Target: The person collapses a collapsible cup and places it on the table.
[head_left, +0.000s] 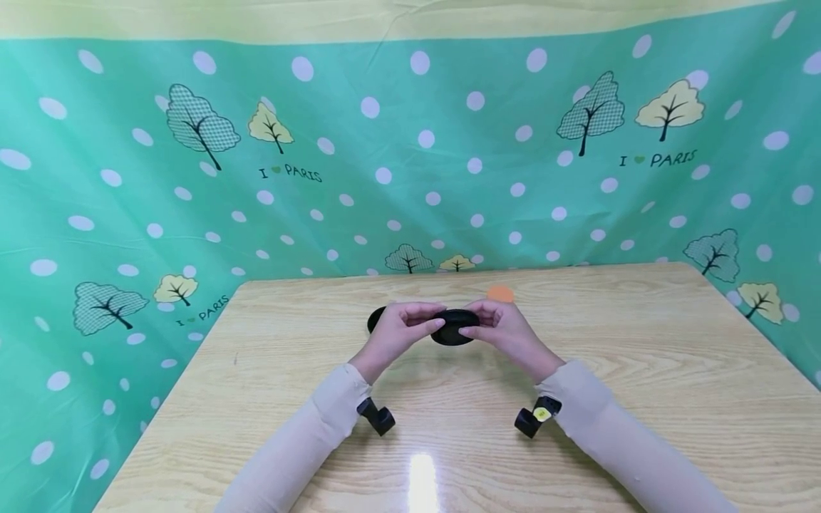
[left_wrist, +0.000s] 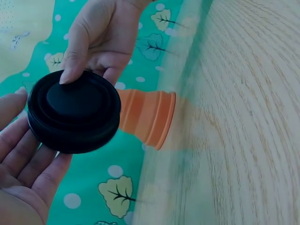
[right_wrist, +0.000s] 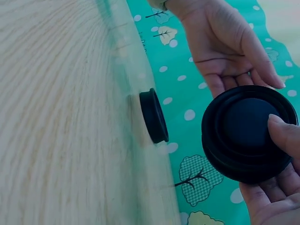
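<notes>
Black disc [head_left: 451, 336] sits squarely between my left hand [head_left: 398, 333] and right hand [head_left: 507, 333], neither nearer; both pinch its opposite edges, round face tilted toward me.

In the head view, the left hand [head_left: 400, 329] hides most of a second low, round black piece with a rim [head_left: 375, 320], and the right hand [head_left: 507, 329] covers part of an orange, ribbed, tapering cup [head_left: 499, 293]. The held matte black, round, ridged disc [left_wrist: 75, 112] blocks the cup's far end from the left wrist. Both pale fabric sleeves [head_left: 301, 427] leave by the bottom edge. Marks on the small yellow wristband oval [head_left: 542, 414] are too tiny to read.
</notes>
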A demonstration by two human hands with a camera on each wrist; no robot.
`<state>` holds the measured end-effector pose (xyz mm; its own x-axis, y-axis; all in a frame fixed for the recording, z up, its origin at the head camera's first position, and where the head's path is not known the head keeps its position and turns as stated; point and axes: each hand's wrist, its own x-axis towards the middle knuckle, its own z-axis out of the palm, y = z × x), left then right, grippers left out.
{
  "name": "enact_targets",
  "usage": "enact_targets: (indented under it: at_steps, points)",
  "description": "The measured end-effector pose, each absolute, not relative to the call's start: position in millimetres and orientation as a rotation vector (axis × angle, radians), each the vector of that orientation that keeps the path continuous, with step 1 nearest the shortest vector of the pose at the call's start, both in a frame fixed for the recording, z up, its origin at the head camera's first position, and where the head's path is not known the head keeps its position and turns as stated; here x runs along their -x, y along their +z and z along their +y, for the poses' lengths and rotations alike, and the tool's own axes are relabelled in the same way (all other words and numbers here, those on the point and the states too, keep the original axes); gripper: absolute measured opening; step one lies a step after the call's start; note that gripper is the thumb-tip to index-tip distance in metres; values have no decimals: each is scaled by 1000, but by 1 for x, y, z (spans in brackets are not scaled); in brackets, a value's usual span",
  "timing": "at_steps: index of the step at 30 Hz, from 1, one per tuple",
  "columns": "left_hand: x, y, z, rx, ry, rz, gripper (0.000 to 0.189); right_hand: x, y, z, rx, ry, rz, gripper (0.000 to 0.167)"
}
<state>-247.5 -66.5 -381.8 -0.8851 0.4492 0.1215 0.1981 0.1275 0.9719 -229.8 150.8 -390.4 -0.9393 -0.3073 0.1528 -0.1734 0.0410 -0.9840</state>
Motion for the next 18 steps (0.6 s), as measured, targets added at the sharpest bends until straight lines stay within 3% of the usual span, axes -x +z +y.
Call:
enact_targets:
  at_steps: [18]
  points:
    - [246,-381,-69,-641,1801,2268,28,232,-391,149,504,-1988,2223,27]
